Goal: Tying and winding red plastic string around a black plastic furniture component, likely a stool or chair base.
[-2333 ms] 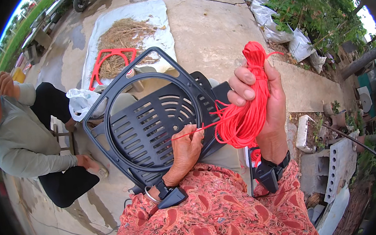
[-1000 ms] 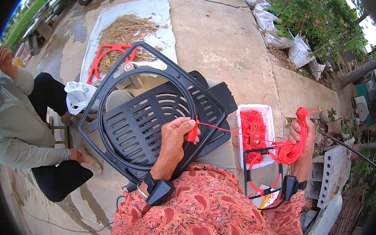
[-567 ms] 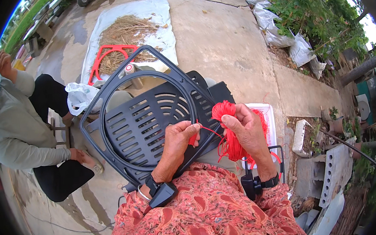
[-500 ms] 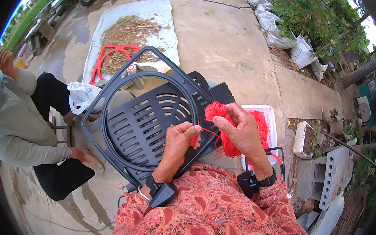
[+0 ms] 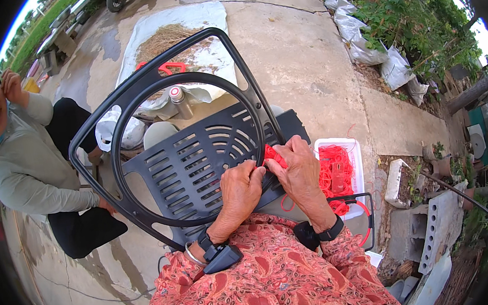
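Pinching the black ring frame (image 5: 117, 165), the left hand (image 5: 240, 194) sits just beside the right hand (image 5: 301, 168), whose grip clutches red cord (image 5: 274, 155).

Bright, diffuse outdoor daylight, shadows soft and faint; sky (image 5: 482, 41) blown out at rim; black frame (image 5: 258, 98) fairly sharp; strong fisheye bending, black vignetted corners, bluish fringing at edges, outer foliage (image 5: 412, 30) softer

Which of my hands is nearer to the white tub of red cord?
Your right hand: it is just left of the white tub, holding red cord. Your left hand is farther left, by the black frame.
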Motion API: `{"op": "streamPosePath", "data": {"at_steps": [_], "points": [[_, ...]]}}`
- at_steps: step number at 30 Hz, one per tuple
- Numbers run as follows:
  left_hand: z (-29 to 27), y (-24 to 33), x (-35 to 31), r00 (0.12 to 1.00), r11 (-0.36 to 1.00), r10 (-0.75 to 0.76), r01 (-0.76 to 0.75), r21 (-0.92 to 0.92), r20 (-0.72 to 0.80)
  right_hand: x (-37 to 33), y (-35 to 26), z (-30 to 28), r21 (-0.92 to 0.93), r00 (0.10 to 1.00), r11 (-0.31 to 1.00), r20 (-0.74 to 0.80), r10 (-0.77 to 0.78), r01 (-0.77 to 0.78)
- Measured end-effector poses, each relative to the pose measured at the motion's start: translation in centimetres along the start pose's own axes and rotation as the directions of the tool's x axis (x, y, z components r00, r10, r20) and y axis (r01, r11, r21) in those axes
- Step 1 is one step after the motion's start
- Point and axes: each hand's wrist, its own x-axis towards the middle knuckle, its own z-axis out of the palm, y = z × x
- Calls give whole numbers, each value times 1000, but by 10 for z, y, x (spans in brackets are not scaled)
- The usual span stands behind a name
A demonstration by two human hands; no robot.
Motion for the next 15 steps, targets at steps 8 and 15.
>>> {"op": "streamPosePath", "data": {"at_steps": [8, 15], "points": [[1, -18, -2, 985, 975, -153, 164, -147, 86, -13, -9, -4, 343, 988, 936, 97, -122, 82], [-5, -10, -2, 989, 984, -126, 135, -118, 76, -34, -1, -19, 131, 997, 990, 63, 37, -45]]}}
